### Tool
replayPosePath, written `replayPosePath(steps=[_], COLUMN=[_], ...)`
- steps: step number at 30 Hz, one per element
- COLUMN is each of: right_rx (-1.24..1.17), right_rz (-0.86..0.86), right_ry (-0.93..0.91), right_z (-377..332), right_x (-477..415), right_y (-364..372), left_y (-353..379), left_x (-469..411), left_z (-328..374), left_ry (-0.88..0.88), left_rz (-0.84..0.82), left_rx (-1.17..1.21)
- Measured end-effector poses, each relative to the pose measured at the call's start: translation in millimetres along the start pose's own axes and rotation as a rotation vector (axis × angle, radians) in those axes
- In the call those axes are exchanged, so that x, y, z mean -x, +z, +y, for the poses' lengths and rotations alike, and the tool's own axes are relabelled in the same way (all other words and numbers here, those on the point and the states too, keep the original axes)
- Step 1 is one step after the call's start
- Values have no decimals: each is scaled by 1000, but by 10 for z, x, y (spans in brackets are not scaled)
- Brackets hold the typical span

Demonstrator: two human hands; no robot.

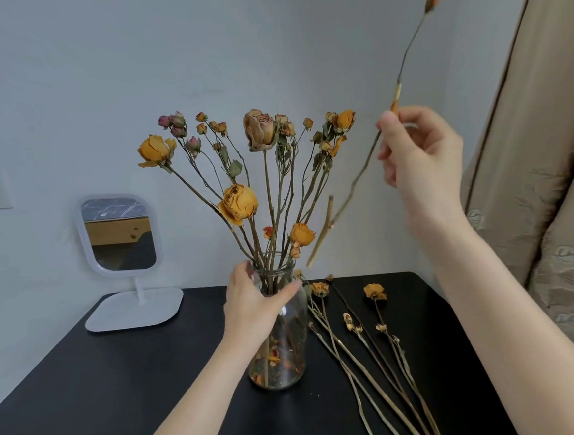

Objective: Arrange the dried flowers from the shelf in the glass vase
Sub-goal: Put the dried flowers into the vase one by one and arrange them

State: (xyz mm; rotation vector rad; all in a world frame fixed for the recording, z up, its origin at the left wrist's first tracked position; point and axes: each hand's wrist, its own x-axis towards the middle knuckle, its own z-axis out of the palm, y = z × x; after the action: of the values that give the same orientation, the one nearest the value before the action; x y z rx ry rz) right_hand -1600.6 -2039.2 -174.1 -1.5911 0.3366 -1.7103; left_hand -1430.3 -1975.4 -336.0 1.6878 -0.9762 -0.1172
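centrally, glass vase point(278, 338) of dried flowers point(241, 173) on black worktop point(120, 385), left hand point(251, 306) gripping its neck, right hand point(418, 152) pinching one stem point(355, 184) above-right of vase, loose stems point(367, 341) right of vase

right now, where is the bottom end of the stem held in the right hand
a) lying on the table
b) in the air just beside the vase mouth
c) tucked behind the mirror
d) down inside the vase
b: the stem pinched in the right hand ends in mid-air just right of the vase mouth, outside the glass, while the left hand holds the neck.
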Motion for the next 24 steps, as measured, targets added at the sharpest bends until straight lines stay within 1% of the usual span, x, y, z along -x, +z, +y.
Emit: replayPosePath(steps=[2,5,11,17,20,24], right_rx=[5,44,76,195,265,415], right_rz=[34,63,91,30,-31,-106], right_ry=[-47,-93,-83,-45,-55,-49], right_z=[-56,-84,-28,152,253,413], right_x=[-100,-199,-272,-156,-62,89], right_y=[82,213,414,656,748,794], left_y=[57,86,-26,-85,-104,-88], left_x=[-66,-124,-153,-192,-197,-199], left_z=[0,-38,-118,-180,-199,-239], left_ry=[-33,-19,30,24,26,37], left_rz=[-51,-65,-177,-208,-211,-190], left_rx=[54,74,158,162,170,177])
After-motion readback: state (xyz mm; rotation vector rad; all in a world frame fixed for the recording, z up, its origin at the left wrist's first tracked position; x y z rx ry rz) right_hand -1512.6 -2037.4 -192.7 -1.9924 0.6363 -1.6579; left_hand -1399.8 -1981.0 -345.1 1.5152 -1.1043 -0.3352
